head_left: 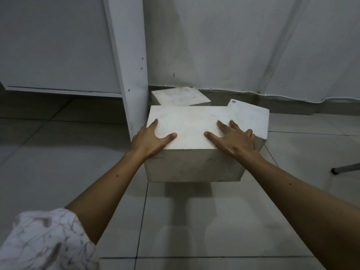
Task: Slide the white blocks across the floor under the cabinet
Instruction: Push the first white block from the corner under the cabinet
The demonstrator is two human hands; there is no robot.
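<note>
A patterned sleeve (pixel 48 240) covered the left upper arm. On the floor (pixel 58 172) beside the cabinet (pixel 126 65), the nearest white block (pixel 191 129) lay under both hands: left hand (pixel 151 139) and right hand (pixel 233 139) pressed flat, fingers spread.

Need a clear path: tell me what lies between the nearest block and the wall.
In the head view, two more white blocks: one by the cabinet post, another right of it, behind the nearest block.

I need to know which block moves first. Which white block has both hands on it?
The nearest block: left hand and right hand lie flat on top. The two behind are untouched.
</note>
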